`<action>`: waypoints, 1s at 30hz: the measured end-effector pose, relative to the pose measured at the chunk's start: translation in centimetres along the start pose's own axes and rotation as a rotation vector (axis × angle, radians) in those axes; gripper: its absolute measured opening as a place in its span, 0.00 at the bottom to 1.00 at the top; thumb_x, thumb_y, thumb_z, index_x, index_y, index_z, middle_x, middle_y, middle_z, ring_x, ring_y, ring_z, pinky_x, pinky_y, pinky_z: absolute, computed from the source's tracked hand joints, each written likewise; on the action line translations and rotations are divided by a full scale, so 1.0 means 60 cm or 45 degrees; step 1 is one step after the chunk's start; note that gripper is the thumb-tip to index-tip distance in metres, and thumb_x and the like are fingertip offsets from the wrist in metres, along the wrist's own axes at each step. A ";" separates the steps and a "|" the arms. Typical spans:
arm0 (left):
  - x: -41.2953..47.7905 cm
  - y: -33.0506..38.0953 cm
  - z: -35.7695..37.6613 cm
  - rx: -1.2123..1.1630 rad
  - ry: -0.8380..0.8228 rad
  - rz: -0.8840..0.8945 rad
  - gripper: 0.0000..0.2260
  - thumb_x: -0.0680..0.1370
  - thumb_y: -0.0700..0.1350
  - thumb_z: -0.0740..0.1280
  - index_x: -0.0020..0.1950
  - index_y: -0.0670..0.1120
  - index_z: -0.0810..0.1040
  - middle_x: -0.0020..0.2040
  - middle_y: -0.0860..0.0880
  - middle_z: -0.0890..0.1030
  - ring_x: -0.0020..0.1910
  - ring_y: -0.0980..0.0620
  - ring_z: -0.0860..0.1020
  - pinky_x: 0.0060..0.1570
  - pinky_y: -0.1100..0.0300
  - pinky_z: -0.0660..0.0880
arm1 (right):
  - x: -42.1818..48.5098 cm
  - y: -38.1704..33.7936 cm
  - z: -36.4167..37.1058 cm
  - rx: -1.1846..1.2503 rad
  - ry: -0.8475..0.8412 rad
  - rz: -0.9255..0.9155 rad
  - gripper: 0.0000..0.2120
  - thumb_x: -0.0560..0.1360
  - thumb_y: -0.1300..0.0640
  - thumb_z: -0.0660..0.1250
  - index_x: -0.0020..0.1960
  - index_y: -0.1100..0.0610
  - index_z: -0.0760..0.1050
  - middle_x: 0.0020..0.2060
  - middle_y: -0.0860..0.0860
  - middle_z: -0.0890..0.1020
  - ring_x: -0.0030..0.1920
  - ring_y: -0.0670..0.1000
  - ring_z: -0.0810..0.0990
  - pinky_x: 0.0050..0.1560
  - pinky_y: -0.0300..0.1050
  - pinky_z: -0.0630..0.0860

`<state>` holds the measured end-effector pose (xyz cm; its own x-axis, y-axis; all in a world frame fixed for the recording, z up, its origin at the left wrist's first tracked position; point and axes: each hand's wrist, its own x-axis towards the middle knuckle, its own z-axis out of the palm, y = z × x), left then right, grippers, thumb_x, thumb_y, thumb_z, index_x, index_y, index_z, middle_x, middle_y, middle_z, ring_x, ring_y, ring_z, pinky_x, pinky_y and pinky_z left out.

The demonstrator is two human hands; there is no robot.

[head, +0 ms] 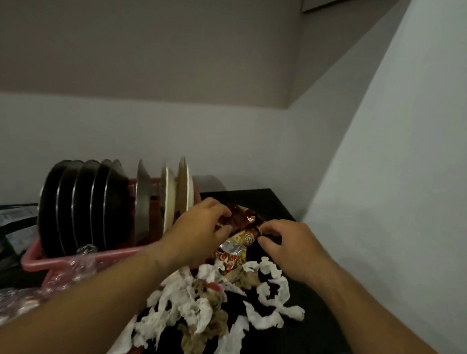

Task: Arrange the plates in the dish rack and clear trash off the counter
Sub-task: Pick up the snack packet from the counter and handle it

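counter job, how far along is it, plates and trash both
Plates look done: dark plates and pale plates stand upright in the pink dish rack. In hand: the left hand and right hand are gathering crumpled snack wrappers beside the rack. Left: torn tissue scraps strewn over the black counter, plus clear plastic by the rack.

Dim room, plain walls [179, 62], black counter [253, 197]

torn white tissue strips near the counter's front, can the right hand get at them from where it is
Probably yes: the torn white tissue strips lie uncovered on the counter just below the right hand, with nothing between them.
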<state>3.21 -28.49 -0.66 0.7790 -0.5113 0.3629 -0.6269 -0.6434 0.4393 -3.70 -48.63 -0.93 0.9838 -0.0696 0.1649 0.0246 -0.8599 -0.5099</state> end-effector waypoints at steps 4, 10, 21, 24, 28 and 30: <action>0.121 -0.016 0.064 0.196 -0.267 -0.119 0.24 0.79 0.49 0.66 0.73 0.49 0.67 0.72 0.50 0.64 0.66 0.50 0.69 0.64 0.57 0.70 | 0.071 0.084 -0.013 -0.004 -0.032 0.005 0.15 0.79 0.49 0.66 0.65 0.49 0.77 0.57 0.45 0.80 0.55 0.45 0.78 0.57 0.40 0.75; 0.258 -0.085 0.167 0.502 -0.643 -0.282 0.39 0.75 0.50 0.70 0.79 0.53 0.51 0.80 0.47 0.47 0.78 0.40 0.48 0.72 0.39 0.60 | 0.151 0.168 -0.004 0.015 -0.121 -0.019 0.17 0.79 0.48 0.66 0.66 0.50 0.77 0.57 0.46 0.79 0.56 0.46 0.77 0.57 0.40 0.74; 0.324 -0.156 0.241 0.511 -1.030 -0.454 0.40 0.70 0.48 0.76 0.76 0.55 0.57 0.73 0.45 0.60 0.68 0.41 0.67 0.64 0.46 0.72 | 0.229 0.209 0.033 0.034 -0.256 0.017 0.20 0.80 0.47 0.65 0.71 0.47 0.72 0.63 0.44 0.75 0.60 0.44 0.75 0.59 0.41 0.74; 0.314 -0.166 0.252 0.511 -0.968 -0.479 0.33 0.72 0.48 0.74 0.73 0.52 0.63 0.68 0.46 0.66 0.63 0.43 0.71 0.62 0.47 0.73 | 0.237 0.208 0.038 0.019 -0.311 0.002 0.20 0.80 0.47 0.65 0.71 0.47 0.70 0.66 0.44 0.73 0.64 0.45 0.73 0.63 0.44 0.74; 0.312 -0.162 0.247 0.488 -0.843 -0.484 0.17 0.74 0.48 0.71 0.61 0.50 0.73 0.58 0.48 0.74 0.53 0.49 0.75 0.55 0.53 0.75 | 0.232 0.214 0.053 -0.009 -0.422 -0.050 0.24 0.78 0.44 0.67 0.72 0.45 0.68 0.68 0.42 0.70 0.65 0.44 0.71 0.63 0.43 0.73; 0.319 -0.152 0.235 0.439 -0.720 -0.511 0.09 0.75 0.48 0.70 0.53 0.50 0.74 0.52 0.49 0.77 0.47 0.51 0.77 0.51 0.54 0.77 | 0.225 0.217 0.068 -0.061 -0.520 -0.101 0.28 0.77 0.42 0.68 0.74 0.43 0.65 0.69 0.42 0.69 0.66 0.44 0.70 0.64 0.46 0.73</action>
<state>23.94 -40.42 -9.29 0.8903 -0.3547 -0.2856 -0.3293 -0.9346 0.1341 10.65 -58.70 -8.78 0.9688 0.1961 -0.1514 0.1045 -0.8777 -0.4677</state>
